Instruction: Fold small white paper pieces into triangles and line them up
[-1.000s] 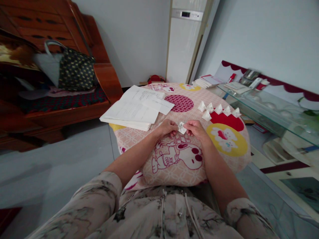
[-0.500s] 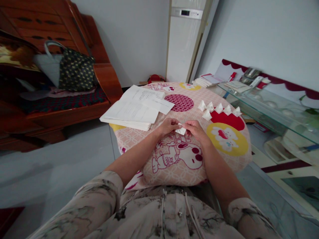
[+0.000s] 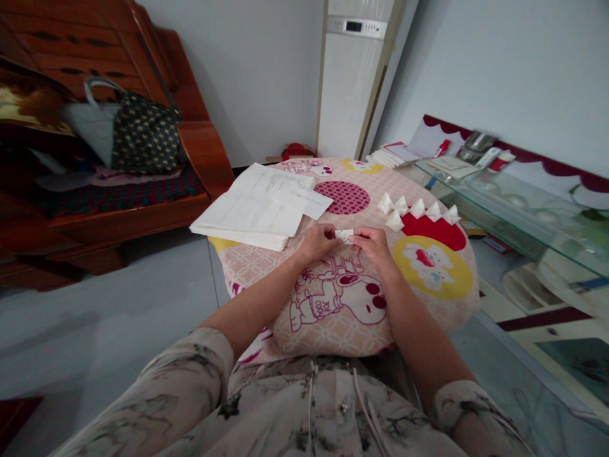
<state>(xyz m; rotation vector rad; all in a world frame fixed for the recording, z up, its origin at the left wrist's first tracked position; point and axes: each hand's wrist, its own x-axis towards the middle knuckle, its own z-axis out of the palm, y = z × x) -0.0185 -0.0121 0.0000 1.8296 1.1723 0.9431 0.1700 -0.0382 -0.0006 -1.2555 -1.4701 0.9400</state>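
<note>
Centrally in the frame, the left hand (image 3: 320,242) and right hand (image 3: 373,245) each pinch one end of a small white paper (image 3: 344,236), fingertips pressed together just above the bench (image 3: 266,270). The paper's long axis runs left to right between them, lying nearly flat. Right of centre, a row of folded pieces (image 3: 418,209) looks finished. This one seems partway folded, and loose sheets (image 3: 259,212) wait at upper left of the hands.

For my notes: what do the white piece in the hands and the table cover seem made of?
Folded piece, held by left hand and right hand: likely thin matte paper, crisp creases. Printed cover: seemingly matte cloth, draping over the edge.
</note>
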